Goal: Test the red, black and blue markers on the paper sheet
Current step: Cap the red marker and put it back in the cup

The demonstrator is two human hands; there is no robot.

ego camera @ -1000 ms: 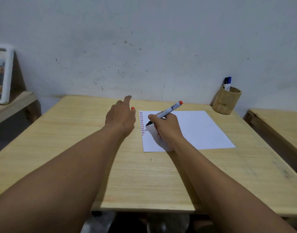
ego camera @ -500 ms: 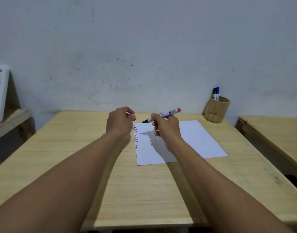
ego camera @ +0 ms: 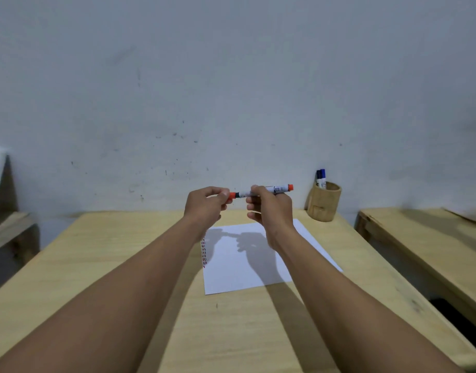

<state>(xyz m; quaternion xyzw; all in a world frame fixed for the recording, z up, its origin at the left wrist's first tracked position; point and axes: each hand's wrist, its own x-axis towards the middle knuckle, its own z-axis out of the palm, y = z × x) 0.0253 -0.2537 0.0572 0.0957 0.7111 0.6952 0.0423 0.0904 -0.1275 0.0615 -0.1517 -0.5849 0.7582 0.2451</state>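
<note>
Head view shows both hands raised over the table (ego camera: 102, 265), meeting at the red marker (ego camera: 261, 191), which lies level between them. The right hand (ego camera: 269, 208) is closed round its barrel; the left hand (ego camera: 207, 204) pinches the red cap (ego camera: 232, 196) at the tip end, seemingly pushing it on. Below, the paper (ego camera: 258, 265) bears a column of red dashes (ego camera: 203, 251) along its left edge, so red looks tested. A black marker (ego camera: 318, 176) and a blue marker (ego camera: 323, 175) stand in the cup (ego camera: 324, 204) at the far right corner, and I see no black or blue strokes; those two appear left to do.
</note>
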